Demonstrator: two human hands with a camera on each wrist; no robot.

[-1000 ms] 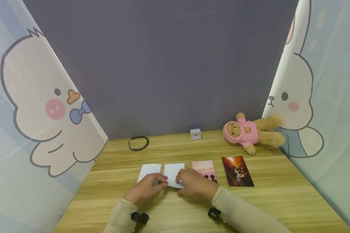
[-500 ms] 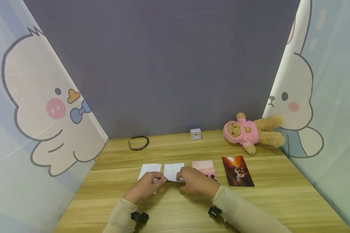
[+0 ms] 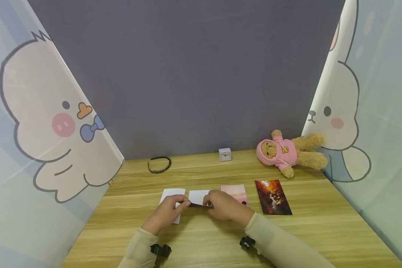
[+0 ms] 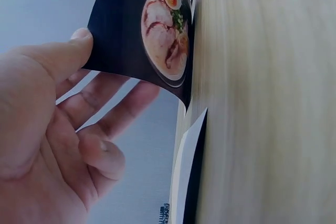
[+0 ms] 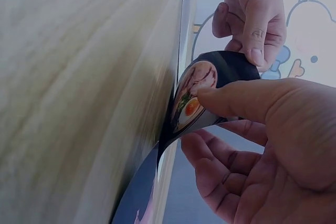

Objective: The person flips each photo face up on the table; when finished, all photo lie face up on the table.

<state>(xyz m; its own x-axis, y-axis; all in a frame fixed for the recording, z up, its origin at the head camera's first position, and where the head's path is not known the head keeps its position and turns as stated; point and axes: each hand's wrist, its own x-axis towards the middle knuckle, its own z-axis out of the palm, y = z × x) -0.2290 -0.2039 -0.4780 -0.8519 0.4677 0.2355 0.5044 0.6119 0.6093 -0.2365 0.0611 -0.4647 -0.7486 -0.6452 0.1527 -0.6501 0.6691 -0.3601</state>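
the left hand [image 3: 165, 213] pinches the near left corner of the ramen card [image 3: 198, 197], thumb on the printed face and fingers behind; the right hand [image 3: 226, 207] pinches the same near edge further right, its thumb also on the print. the card is bent, its near edge raised off the worktop [image 3: 194, 242], white back showing to the head view. it sits between a white card [image 3: 171, 192], partly hidden by the left hand, and a pink card [image 3: 235, 192], partly behind the right hand. right of these lies a red card [image 3: 273, 197]
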